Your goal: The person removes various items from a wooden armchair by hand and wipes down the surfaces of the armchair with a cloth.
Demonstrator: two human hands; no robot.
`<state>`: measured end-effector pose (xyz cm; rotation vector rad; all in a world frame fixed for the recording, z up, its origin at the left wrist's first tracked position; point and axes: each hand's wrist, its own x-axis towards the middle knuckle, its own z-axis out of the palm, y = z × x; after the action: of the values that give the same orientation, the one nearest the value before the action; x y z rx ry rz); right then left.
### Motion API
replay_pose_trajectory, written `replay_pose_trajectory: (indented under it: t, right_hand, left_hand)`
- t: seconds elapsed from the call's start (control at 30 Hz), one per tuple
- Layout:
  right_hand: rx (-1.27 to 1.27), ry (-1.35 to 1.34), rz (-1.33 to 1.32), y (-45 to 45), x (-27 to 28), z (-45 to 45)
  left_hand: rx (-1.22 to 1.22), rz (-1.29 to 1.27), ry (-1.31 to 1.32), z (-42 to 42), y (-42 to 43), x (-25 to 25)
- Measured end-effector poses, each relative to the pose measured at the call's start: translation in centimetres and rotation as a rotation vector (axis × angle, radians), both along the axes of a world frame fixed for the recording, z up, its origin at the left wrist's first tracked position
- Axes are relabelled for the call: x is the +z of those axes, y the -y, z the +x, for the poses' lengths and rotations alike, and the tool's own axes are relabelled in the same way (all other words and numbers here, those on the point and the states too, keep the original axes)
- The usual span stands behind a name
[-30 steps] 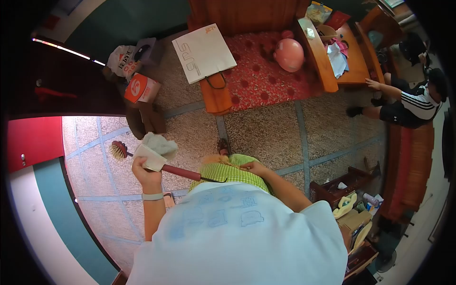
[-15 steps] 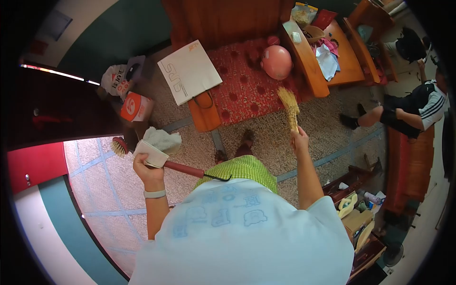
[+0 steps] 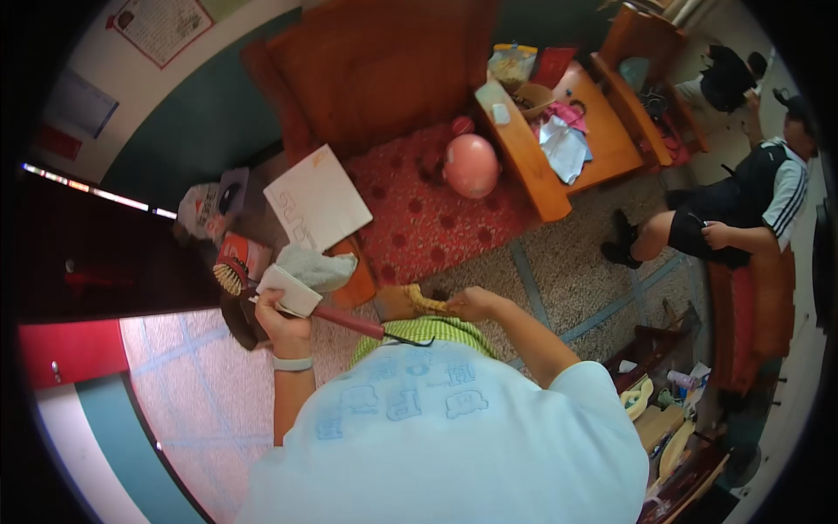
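Observation:
My left hand (image 3: pixel 284 327) is closed around a bundle at the left of the head view. In it are a long-handled brush with pale bristles (image 3: pixel 230 278) and a red handle (image 3: pixel 349 320) that ends in a black hook, a flat white folded pad (image 3: pixel 292 292), and a fluffy grey-white cloth (image 3: pixel 316 267). My right hand (image 3: pixel 478 303) grips the tied stem of a small straw whisk broom (image 3: pixel 428 302). The broom lies across in front of my body, its blurred head pointing left towards the cloth.
A white box (image 3: pixel 318 199) lies by a red patterned seat (image 3: pixel 410 201) bearing a pink ball (image 3: pixel 471 166). An orange-and-white carton (image 3: pixel 244 253) stands left. A wooden side table (image 3: pixel 607 131) holds papers and bags. At right a person (image 3: pixel 742 205) sits; a cluttered shelf (image 3: pixel 659 428) stands nearer.
My right hand has swung left and inward with the whisk broom, from out at the right to in front of my body. The brush and cloths stay in my left hand. The view has turned.

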<state>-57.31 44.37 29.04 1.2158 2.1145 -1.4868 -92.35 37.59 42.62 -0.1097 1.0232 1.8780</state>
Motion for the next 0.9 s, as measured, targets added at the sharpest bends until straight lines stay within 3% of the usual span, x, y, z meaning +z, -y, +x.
replay_pose_trajectory:
  t: [0.17, 0.23, 0.43, 0.57, 0.67, 0.9]
  right_hand:
    - [-0.244, 0.136, -0.019, 1.2, 5.0, 4.6]
    - [-0.518, 0.107, -0.065, 3.6, 3.0, 6.5]
    - [-1.344, -0.361, -0.389, 11.6, 0.5, 6.1]
    - [-1.471, -0.515, -0.424, 12.8, -0.9, 3.4]
    - [-1.489, -0.426, -0.343, 12.5, 1.5, 1.1]
    - [-1.48, -0.477, -0.373, 13.3, 0.6, 0.5]
  left_hand:
    - [-0.113, 0.032, 0.071, -0.8, -3.1, -0.9]
    - [-0.135, -0.021, 0.08, -1.7, -4.0, -1.2]
    - [-0.155, -0.04, 0.074, -4.3, -5.6, -1.9]
    - [-0.112, -0.076, 0.027, -5.6, -6.2, -3.9]
    - [-0.211, -0.034, 0.068, -5.0, -7.0, -3.6]
    - [-0.274, -0.089, 0.137, -3.3, -8.3, -3.4]
